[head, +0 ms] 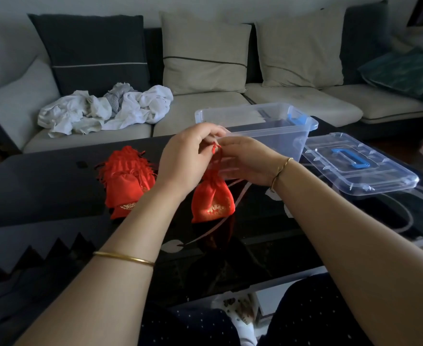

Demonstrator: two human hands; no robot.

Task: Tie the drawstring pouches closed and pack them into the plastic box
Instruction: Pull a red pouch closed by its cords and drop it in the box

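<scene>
A red drawstring pouch (pixel 213 198) with gold print stands on the dark glass table, its neck gathered. My left hand (pixel 188 158) and my right hand (pixel 247 161) meet above it, each pinching the red drawstring at the pouch's top. A pile of several more red pouches (pixel 126 176) lies to the left of my left hand. Just behind my hands stands the clear plastic box (pixel 275 136), open, with blue latches. Whether anything lies inside it, I cannot tell.
The box's clear lid (pixel 360 163) with a blue handle lies flat on the table to the right. A sofa with cushions runs along the back, and crumpled white cloth (pixel 105 108) lies on it. The table's near edge is close to my knees.
</scene>
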